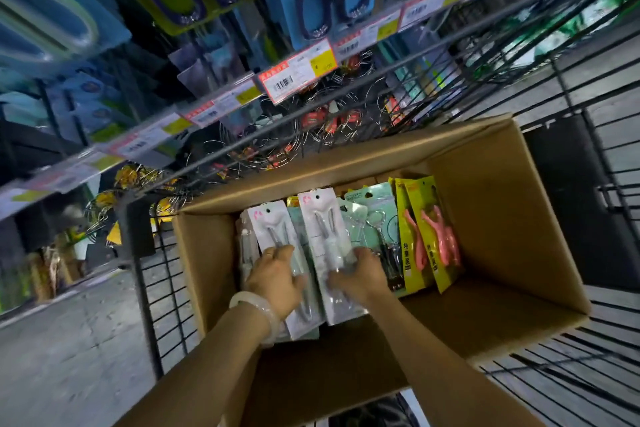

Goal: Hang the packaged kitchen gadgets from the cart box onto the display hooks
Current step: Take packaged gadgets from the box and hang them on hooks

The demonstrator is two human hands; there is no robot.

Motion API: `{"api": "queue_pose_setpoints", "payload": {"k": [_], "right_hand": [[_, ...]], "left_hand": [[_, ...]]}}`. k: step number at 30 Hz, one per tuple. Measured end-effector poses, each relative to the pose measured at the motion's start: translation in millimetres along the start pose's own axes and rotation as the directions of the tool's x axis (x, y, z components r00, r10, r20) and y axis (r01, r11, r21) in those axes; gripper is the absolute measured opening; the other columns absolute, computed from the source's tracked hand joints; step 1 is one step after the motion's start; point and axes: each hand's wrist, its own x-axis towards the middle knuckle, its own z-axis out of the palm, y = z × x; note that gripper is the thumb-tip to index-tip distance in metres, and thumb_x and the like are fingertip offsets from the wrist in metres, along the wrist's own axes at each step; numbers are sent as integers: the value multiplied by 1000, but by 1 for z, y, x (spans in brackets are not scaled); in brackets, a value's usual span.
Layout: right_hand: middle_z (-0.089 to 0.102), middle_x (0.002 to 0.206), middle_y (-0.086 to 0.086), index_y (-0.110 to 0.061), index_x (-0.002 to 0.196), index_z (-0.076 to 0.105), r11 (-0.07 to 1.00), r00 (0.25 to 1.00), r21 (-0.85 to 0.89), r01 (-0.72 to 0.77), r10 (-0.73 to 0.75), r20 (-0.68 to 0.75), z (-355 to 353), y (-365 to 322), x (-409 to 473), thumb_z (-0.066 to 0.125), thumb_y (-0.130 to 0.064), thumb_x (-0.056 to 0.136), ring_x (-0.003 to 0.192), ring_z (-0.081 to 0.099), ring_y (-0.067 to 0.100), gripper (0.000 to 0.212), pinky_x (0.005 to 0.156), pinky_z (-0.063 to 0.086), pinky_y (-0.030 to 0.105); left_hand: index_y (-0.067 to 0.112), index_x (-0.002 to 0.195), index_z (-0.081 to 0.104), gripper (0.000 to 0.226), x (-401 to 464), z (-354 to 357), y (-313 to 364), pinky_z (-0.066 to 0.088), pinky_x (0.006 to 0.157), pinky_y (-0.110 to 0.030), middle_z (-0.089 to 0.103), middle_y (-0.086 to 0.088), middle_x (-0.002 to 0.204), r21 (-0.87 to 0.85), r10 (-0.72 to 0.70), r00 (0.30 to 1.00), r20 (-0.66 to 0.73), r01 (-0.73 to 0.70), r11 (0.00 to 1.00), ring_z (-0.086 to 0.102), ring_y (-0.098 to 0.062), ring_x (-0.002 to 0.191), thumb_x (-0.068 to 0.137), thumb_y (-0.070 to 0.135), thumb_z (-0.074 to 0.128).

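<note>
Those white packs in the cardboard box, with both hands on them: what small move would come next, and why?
Probably lift one white pack up out of the box. Both the left hand and right hand rest on the packs, nothing is raised yet, and the display hooks stand above the cart.

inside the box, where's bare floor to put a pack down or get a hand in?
Free: the box floor right of the yellow packs, up to the right wall, and the near strip below the white packs. Crowded: far-left corner, packs stacked tight, left hand and right hand on them.
</note>
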Motion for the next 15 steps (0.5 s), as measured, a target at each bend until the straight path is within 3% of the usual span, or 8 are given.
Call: {"api": "queue_pose_setpoints", "payload": {"k": [2, 4, 8, 11, 13, 15], "right_hand": [[63, 101, 8, -12, 114, 44, 986, 998, 166, 4, -14, 57, 16, -4, -15, 77, -14, 71, 76, 64, 22, 54, 54, 52, 23], [61, 98, 7, -12, 106, 43, 969, 997, 246, 14, -32, 69, 34, -10, -28, 75, -13, 74, 80, 63, 21, 45, 57, 51, 26], [51, 99, 4, -15, 97, 42, 993, 993, 30, 117, -118, 28, 61, -20, -43, 68, -14, 78, 85, 50, 16, 32, 73, 47, 27], [49, 114, 6, -11, 113, 45, 949, 955, -119, 291, -281, 96, 63, -23, -44, 67, -19, 77, 106, 48, 20, 43, 93, 45, 31], [56, 112, 10, -7, 116, 51, 914, 918, -157, 375, -342, 199, 59, -29, -43, 63, -21, 78, 106, 52, 25, 43, 90, 45, 30], [64, 89, 13, -4, 101, 63, 898, 897, -132, 420, -388, 213, 56, -30, -39, 56, -29, 75, 88, 59, 28, 36, 73, 49, 27]], "left_hand": [[16, 147, 25, 62, -3, -2, 4, 32, 109, -33, 37, -10, 144, -108, -27, 997, -67, 20, 994, 37, -26, 132, 94, 29, 53], [16, 148, 22, 65, -9, -3, 7, 25, 110, -30, 29, -12, 150, -172, -67, 986, -155, 40, 984, 30, -28, 136, 93, 27, 54], [16, 149, 23, 64, -14, -5, 1, 13, 116, -31, 13, -11, 157, -35, -3, 960, -281, -8, 999, 12, -29, 143, 93, 27, 52], [18, 146, 31, 57, -10, -3, -6, 13, 117, -32, 13, -11, 157, 51, 38, 963, -265, -25, 998, 11, -29, 143, 93, 24, 50], [19, 143, 37, 52, -8, -1, -9, 15, 117, -33, 16, -10, 156, 72, 43, 970, -238, -27, 997, 12, -28, 143, 93, 20, 48], [21, 144, 37, 50, -7, 1, -10, 16, 117, -33, 20, -8, 155, 63, 27, 983, -181, -16, 998, 12, -26, 143, 94, 20, 46]]}}
